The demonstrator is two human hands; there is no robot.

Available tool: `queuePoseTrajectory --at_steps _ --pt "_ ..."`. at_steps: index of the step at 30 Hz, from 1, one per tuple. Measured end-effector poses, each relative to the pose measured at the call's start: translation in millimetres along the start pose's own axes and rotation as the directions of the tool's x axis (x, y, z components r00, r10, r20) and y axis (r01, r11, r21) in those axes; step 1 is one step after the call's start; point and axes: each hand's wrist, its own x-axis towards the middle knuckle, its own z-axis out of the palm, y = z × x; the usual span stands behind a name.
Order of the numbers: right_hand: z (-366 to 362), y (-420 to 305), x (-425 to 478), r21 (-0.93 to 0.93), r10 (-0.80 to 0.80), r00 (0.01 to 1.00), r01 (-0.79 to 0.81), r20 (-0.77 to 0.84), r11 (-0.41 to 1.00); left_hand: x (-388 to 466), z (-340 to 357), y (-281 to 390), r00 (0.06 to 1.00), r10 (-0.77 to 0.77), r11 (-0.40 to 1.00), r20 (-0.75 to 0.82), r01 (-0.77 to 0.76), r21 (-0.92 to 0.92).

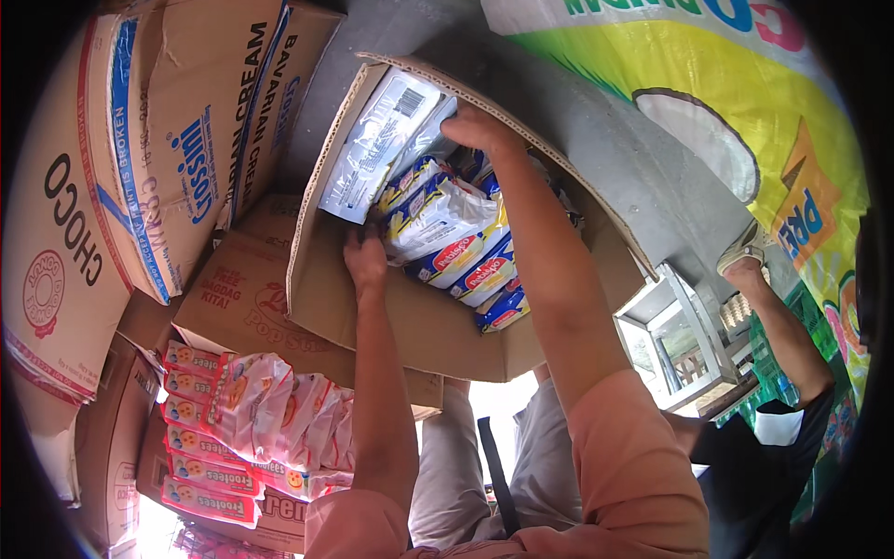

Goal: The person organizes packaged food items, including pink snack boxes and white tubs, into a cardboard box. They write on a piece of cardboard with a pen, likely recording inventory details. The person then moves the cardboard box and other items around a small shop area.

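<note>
An open cardboard box [447, 342] holds several blue, white and yellow Rebisco biscuit packs [457, 255] and silvery-white packs [380, 143] standing along its left wall. My left hand [367, 262] is inside the box at the lower end of the silvery packs, its fingertips in shadow; whether it grips one cannot be told. Across the box reaches my right arm, with my right hand [478, 131] at the upper end of a silvery pack [426, 136]. The thumb side touches that pack's edge, while the other fingers are hidden.
Large cartons [160, 140] stack at left. Pink-and-white Frootees packs [244, 419] lie on a carton at lower left. A yellow-green printed sheet [754, 91] hangs at upper right. Another person's arm [789, 328] shows at right, near a white wooden frame [698, 377].
</note>
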Motion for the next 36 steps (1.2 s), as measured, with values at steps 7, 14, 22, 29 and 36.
queuePoseTrajectory --at_steps 7,14,22,29,36 --pt "-51 -60 10 -0.062 0.179 0.920 -0.167 0.349 0.984 102 -25 -49 0.990 0.140 0.933 0.014 -0.137 0.332" --pt "-43 -59 -8 0.079 -0.069 0.750 0.022 0.658 0.997 120 -29 -30 0.992 -0.024 1.000 0.123 0.025 -0.004" --pt "24 -18 -5 0.222 0.247 0.846 -0.386 0.473 0.895 99 -8 -4 0.975 -0.053 0.954 0.214 0.113 -0.279" --pt "-58 -98 -63 0.329 0.120 0.965 -0.194 0.233 0.924 40 -55 22 0.985 -0.064 0.754 0.163 0.154 -0.638" --pt "-67 -137 -99 0.605 0.121 0.990 -0.139 0.070 0.784 37 -23 40 0.986 0.039 0.680 0.161 0.092 -0.727"
